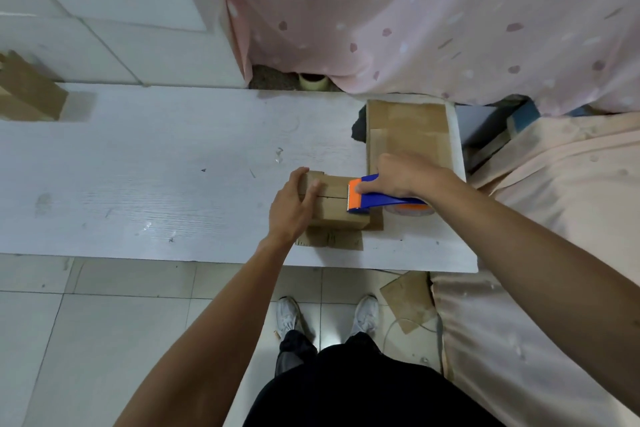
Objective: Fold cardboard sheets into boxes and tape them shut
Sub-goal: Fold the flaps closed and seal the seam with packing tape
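A small brown cardboard box (334,203) stands on the white table (156,177), its top flaps closed with a seam running left to right. My left hand (292,206) grips the box's left end, fingers over the top and thumb on the top face. My right hand (403,177) holds a blue tape dispenser (384,198) with an orange toothed blade (354,196), the blade resting on the right end of the box's top seam. A flat flap lies under the box toward me.
A stack of flat cardboard sheets (407,135) lies at the table's right end behind my right hand. A folded box (27,94) sits at the far left. Pink fabric covers the right and back. A cardboard scrap (410,300) lies on the tiled floor by my shoes.
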